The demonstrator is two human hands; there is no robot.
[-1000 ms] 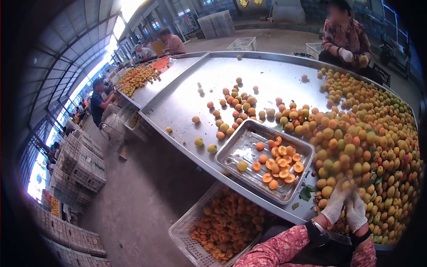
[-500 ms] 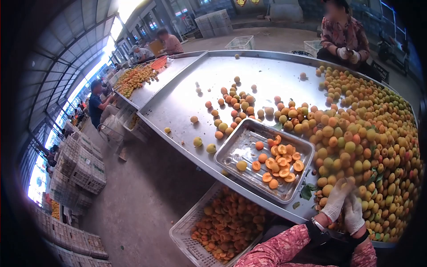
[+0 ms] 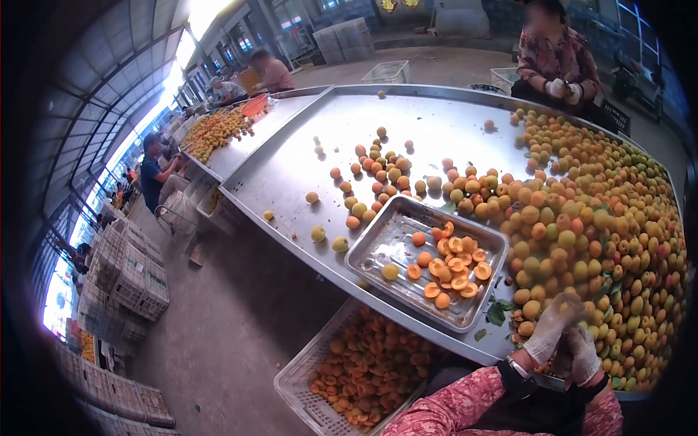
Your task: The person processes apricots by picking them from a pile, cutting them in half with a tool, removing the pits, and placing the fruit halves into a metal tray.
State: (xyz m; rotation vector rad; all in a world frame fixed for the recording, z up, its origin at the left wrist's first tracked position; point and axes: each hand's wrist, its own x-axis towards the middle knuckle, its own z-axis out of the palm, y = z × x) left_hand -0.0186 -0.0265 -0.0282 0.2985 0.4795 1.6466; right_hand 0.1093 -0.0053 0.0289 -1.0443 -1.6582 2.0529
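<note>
At the lower right, my left hand, in a white glove, is held over the near edge of the apricot pile. Its fingers are smeared by motion. My right hand, gloved too, is close beside it, its fingers curled and partly hidden; what it holds, if anything, cannot be made out. Left of the hands a metal tray rests on the steel table. Halved apricots and a few whole ones lie in the tray. Green leaves are between tray and hands.
A plastic crate full of apricot halves stands below the table edge. Across the table is a gloved co-worker. Another person sits at the far left near stacked crates. Loose apricots are scattered mid-table.
The view has shifted slightly. Both my hands remain close together by the pile, with a small change in finger position. The tray's contents look the same.
</note>
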